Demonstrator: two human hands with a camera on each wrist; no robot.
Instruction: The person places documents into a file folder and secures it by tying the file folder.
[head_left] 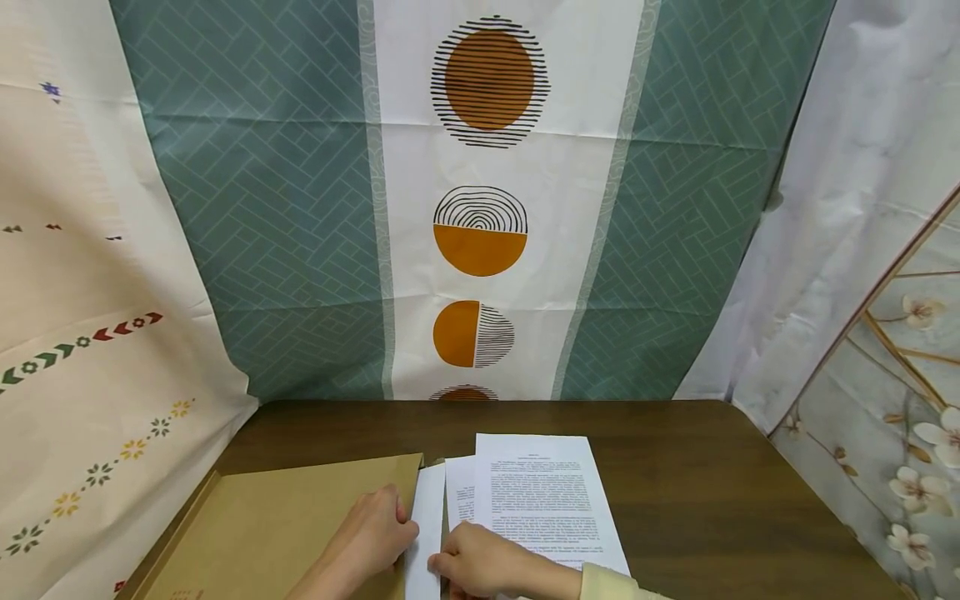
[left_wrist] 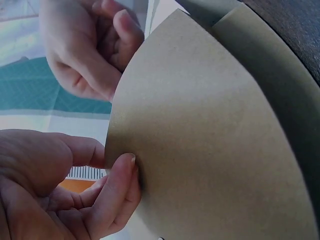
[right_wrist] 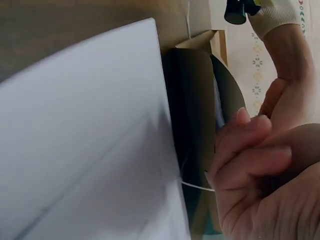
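A brown kraft document envelope (head_left: 300, 517) lies on the table with its mouth to the right. Along that mouth runs a white strip (head_left: 428, 512), with white sheets (right_wrist: 218, 105) visible inside in the right wrist view. My left hand (head_left: 377, 527) pinches the kraft edge, thumb on the broad face, as the left wrist view (left_wrist: 75, 185) shows. Opposite it, my right hand (head_left: 483, 560) holds the other side of the mouth with curled fingers (right_wrist: 240, 150). A thin white string (right_wrist: 197, 186) hangs from the envelope near the right fingers.
Printed sheets (head_left: 543, 500) lie right of the envelope, partly behind the right forearm; another printed page (head_left: 461, 487) shows under them. The dark wooden table (head_left: 697, 492) extends to the right. Patterned cloths (head_left: 300, 208) hang behind and at both sides.
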